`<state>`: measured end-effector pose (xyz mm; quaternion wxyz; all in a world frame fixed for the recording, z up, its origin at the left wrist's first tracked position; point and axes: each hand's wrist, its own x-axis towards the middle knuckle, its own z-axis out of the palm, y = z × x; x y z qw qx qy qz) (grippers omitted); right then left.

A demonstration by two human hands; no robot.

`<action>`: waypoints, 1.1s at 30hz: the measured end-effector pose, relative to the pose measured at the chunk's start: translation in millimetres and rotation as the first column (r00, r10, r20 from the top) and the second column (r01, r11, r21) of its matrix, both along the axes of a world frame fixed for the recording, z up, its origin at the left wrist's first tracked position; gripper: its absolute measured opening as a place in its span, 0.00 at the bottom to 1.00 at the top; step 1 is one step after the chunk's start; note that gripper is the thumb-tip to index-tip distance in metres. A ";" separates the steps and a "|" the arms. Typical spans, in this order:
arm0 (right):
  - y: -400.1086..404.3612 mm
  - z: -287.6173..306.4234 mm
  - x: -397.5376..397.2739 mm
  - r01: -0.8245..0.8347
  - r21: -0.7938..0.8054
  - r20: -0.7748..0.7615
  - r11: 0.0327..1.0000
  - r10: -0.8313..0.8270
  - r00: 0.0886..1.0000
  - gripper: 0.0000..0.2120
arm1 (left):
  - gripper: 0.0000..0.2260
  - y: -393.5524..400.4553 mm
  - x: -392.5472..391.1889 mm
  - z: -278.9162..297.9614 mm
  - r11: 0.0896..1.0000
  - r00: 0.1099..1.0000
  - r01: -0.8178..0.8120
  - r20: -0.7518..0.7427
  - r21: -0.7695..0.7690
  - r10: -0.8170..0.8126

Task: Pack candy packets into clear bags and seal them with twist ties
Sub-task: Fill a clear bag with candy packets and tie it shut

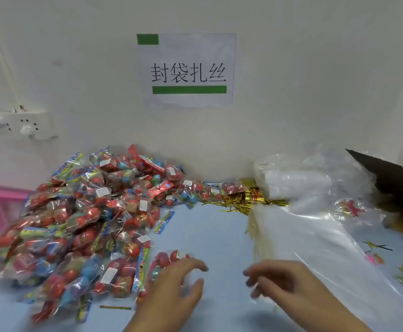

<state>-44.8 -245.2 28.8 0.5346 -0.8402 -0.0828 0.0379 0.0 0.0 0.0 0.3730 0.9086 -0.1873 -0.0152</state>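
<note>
At the bench's near edge, the left hand hovers with loose fingers over one candy packet, gripping nothing. The right hand, blurred, is relaxed and empty. Beyond lie the candy pile, gold twist ties and clear bags.

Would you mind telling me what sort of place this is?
Probably a small packing workstation: a heap of candy packets, loose gold twist ties, clear bags, and a printed wall sign.

Blue table bears candy packets, twist ties, clear bags.
</note>
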 end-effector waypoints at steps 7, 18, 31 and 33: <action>-61.0 -44.2 77.8 0.114 -0.767 -0.053 0.631 -0.240 0.969 0.29 | 0.25 -30.5 61.5 -42.8 0.758 0.973 -0.225 0.187 0.612 0.138; -22.9 -70.8 148.5 0.074 -0.809 -0.030 0.582 -0.167 0.985 0.25 | 0.18 -51.4 117.5 -45.8 0.846 0.903 -0.349 0.387 0.404 0.188; 26.5 -83.5 140.7 0.164 -0.450 0.204 0.878 -0.078 0.976 0.19 | 0.11 -55.0 117.7 -43.9 0.978 0.769 -0.161 0.604 -0.133 0.209; 31.9 -80.6 139.4 0.165 -0.309 0.205 0.937 -0.104 0.973 0.20 | 0.13 -58.2 114.0 -41.9 0.962 0.817 -0.125 0.524 -0.244 0.240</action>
